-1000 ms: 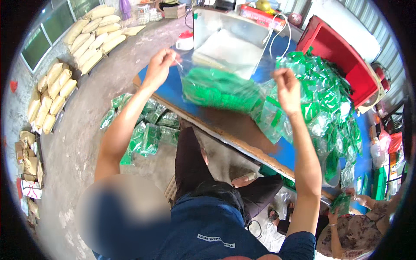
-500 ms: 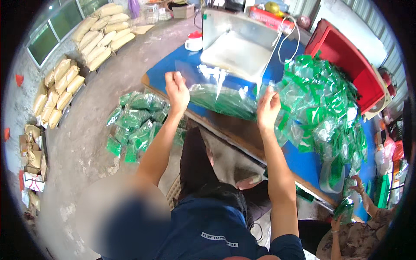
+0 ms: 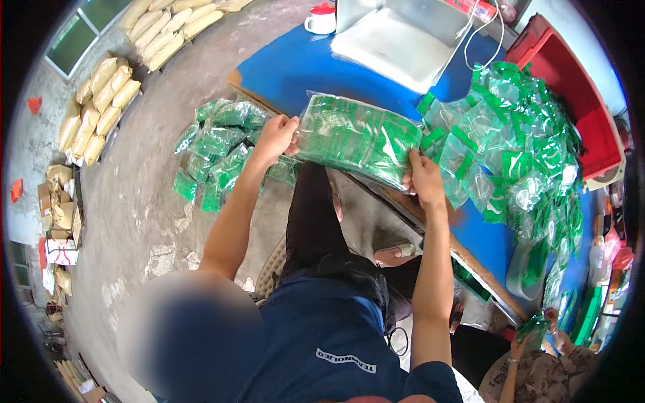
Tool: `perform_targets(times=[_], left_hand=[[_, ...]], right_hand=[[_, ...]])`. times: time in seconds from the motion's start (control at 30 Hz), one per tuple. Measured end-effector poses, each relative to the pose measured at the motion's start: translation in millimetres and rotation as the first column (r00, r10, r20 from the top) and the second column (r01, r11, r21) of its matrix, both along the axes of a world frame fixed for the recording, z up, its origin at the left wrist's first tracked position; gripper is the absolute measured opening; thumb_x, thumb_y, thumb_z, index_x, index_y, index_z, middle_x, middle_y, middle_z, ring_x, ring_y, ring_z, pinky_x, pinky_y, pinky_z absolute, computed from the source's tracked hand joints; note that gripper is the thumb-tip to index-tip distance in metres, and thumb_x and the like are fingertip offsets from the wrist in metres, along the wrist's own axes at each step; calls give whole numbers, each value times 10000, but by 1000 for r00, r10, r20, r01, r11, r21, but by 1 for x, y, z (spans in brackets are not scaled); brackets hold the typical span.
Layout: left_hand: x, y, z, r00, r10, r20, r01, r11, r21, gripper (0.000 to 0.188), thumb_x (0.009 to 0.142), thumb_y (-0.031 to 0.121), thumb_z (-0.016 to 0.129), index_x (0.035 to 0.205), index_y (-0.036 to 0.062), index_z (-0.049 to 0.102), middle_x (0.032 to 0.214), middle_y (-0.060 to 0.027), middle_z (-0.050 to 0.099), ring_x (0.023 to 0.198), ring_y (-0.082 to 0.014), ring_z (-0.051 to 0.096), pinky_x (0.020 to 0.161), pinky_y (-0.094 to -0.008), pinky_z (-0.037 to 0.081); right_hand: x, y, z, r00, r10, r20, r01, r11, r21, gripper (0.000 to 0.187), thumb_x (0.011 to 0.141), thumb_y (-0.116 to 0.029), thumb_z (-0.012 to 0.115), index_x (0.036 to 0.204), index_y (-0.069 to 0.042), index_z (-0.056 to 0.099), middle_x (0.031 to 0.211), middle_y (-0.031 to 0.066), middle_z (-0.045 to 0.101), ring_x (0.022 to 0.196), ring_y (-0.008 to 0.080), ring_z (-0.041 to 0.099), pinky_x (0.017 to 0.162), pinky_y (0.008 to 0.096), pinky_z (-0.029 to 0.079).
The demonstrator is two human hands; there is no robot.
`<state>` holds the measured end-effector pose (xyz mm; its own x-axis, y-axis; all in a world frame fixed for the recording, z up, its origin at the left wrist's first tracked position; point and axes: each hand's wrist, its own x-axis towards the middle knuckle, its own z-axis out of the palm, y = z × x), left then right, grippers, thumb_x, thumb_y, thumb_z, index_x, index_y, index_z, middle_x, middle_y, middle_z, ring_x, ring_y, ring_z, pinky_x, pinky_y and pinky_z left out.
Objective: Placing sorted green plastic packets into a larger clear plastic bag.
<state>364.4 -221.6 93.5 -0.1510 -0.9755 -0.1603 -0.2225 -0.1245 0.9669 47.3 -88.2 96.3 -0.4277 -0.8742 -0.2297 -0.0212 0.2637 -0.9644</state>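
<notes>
On the blue-topped table, green-and-clear plastic pouches lie heaped; over its near edge, your left hand and right hand pinch opposite ends of a clear-and-green rectangular plastic package.

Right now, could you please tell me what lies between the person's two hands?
In the head view, a clear bag of green items spans the gap, held at its ends by the left hand and right hand.
</notes>
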Motion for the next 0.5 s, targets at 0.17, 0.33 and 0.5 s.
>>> perform_targets(times=[0.17,0.33,0.5], left_hand=[[30,-10,-3,892,168,419,49,887,-460,422,969,357,628,1121,-37,601,1008,-186,686,904,-344,688,799,-402,551],[-44,6,64,894,280,350,28,744,-667,727,913,505,658,1374,-29,480,1328,-274,542,1272,-401,514,1068,-429,414],[-62,26,-21,923,331,197,-205,855,-476,942,918,601,603,1494,-74,286,1399,-329,394,1326,-425,401,1100,-487,370]], right_hand=[[-24,8,-3,845,-44,-534,47,999,-8,400,1011,-361,560,924,24,625,624,123,619,550,195,650,462,344,444],[41,-29,46,706,-412,-576,30,830,-557,476,982,-372,596,1220,40,584,1155,307,624,1108,433,602,968,494,457],[48,-58,-22,676,-465,-572,90,823,-562,766,927,-409,654,1446,71,358,1442,327,396,1362,466,367,1155,520,282]])
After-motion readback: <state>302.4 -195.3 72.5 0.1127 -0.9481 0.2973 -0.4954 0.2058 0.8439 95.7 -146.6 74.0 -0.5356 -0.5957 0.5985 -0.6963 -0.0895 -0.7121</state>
